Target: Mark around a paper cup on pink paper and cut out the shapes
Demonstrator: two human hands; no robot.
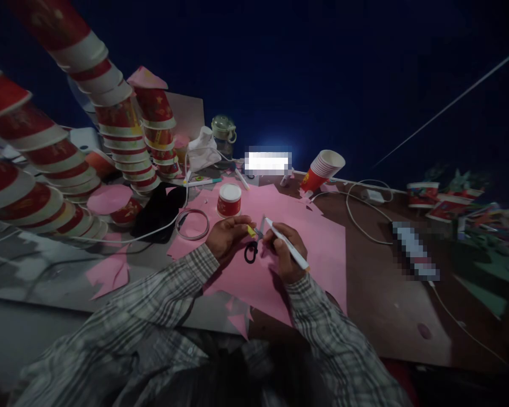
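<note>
Over a large sheet of pink paper (322, 254), my right hand (289, 249) grips a white marker (290, 246) with an orange-yellow tail end; its tip points up and left. My left hand (228, 236) pinches a small yellow piece (251, 230), which looks like a marker cap, between thumb and fingers. Between both hands lie scissors (251, 252) with black handles, their blades partly hidden. Just behind my left hand stands a red and white paper cup (229, 202), upside down. A round grey ring (192, 224) lies beside that hand.
Tall stacks of red and white paper cups (119, 124) lean at left. Another cup stack (322, 169) tilts at the back right. A white cable (356, 220) runs to a blurred device (413, 249) on the right. Pink scraps (110, 274) lie at front left; a jar (223, 135) stands behind.
</note>
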